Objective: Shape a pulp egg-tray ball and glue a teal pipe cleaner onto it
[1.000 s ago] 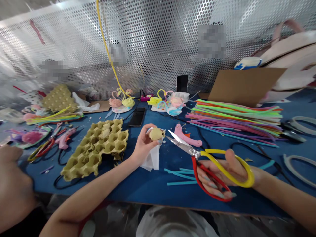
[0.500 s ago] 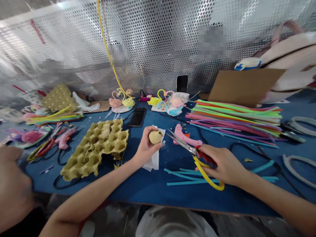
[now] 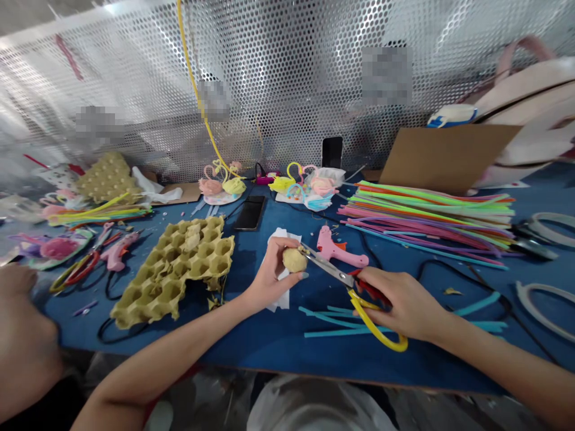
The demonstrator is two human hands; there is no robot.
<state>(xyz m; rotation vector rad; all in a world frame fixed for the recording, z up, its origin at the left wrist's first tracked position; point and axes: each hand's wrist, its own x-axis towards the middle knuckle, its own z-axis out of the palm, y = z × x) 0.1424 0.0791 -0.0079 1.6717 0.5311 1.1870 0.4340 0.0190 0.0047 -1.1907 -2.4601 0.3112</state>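
Observation:
Between the thumb and fingers of my left hand (image 3: 272, 272) is a small rounded cup cut from egg carton (image 3: 294, 260), its outer side toward me. My right hand (image 3: 402, 302) grips scissors (image 3: 335, 270) with red and yellow handles. The blade tips touch the upper right edge of the egg carton cup, and the blades look nearly closed. White paper (image 3: 281, 296) lies on the table under my left hand. Just beyond the scissors rests a pink glue gun (image 3: 339, 248). Cut blue pipe cleaners (image 3: 336, 328) lie below the scissors.
A torn egg tray (image 3: 175, 269) lies to the left, near a phone (image 3: 250, 213). Many coloured pipe cleaners (image 3: 426, 221) are piled at right. Small swan figures (image 3: 318, 184) stand at the back. Another person's arm (image 3: 24, 341) rests at far left. Black cables cross the table.
My left hand has moved right and slightly down, turning the egg carton cup. The scissors have closed from wider open, and their tips now meet the cup's edge.

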